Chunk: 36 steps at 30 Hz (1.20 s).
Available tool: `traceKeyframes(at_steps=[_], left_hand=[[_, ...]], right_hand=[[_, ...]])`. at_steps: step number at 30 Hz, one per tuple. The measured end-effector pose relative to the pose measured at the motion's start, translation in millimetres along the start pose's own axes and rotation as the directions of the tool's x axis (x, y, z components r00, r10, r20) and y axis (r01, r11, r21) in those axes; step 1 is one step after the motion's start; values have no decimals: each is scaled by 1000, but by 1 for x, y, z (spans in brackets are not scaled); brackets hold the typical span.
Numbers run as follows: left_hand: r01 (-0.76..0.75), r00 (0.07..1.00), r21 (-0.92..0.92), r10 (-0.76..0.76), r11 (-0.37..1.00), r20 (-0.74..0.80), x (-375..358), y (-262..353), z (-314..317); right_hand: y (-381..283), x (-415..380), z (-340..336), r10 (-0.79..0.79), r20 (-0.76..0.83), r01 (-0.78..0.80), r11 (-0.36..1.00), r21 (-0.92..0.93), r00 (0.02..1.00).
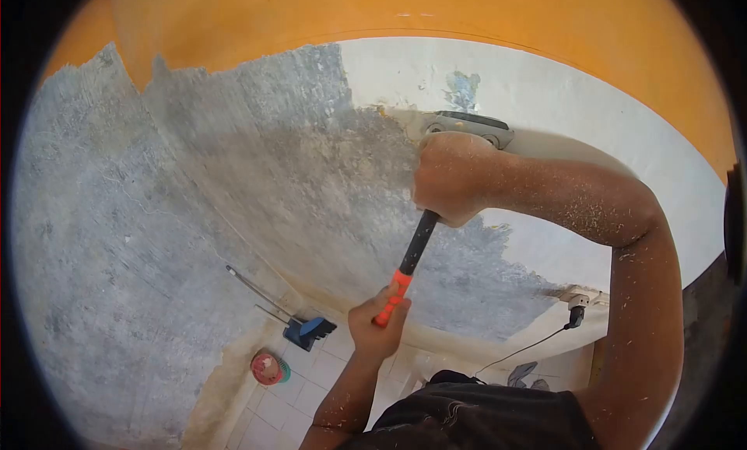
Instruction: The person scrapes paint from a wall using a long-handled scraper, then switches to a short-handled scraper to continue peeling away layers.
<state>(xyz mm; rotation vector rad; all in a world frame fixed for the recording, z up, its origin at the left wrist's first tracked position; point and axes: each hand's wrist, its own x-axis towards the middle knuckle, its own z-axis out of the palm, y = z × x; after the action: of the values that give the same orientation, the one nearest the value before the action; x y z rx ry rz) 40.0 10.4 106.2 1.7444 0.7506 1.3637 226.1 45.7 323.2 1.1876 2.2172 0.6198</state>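
Observation:
A long-handled wall scraper [420,240] has a black shaft, an orange-red grip and a wide grey head [475,123] that lies against the wall. My right hand [455,178] is wrapped round the scraper close to its head, partly covering the head. Lower down, the fingers of my left hand [377,325] close round the orange-red grip. White paint [560,100] covers the wall right of the head, while bare grey plaster [280,154] shows to the left. Pale flakes cling to my right arm. The blade's edge is hard to make out.
Orange paint [327,14] runs along the upper wall. A blue dustpan [309,332] with a long handle and a red and green bucket [269,367] stand on the tiled floor [276,409]. At lower right, a black plug [576,318] with a cord sits in a wall socket [578,301].

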Motion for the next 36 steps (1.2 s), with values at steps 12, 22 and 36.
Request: traceKeyframes(at_steps=[12,22,36], left_hand=[[-2,1000,-90,-1,996,-24,-25,5,12],[-43,998,-89,38,995,-58,-28,-4,30],[-174,985,-150,174,973,-15,-28,-11,65]], right_hand=[[-2,-5,-7,-10,6,10,998,64,1000],[-1,-11,2,-40,-60,39,999,-25,997],[12,-12,-6,-94,-30,94,996,-1,995]])
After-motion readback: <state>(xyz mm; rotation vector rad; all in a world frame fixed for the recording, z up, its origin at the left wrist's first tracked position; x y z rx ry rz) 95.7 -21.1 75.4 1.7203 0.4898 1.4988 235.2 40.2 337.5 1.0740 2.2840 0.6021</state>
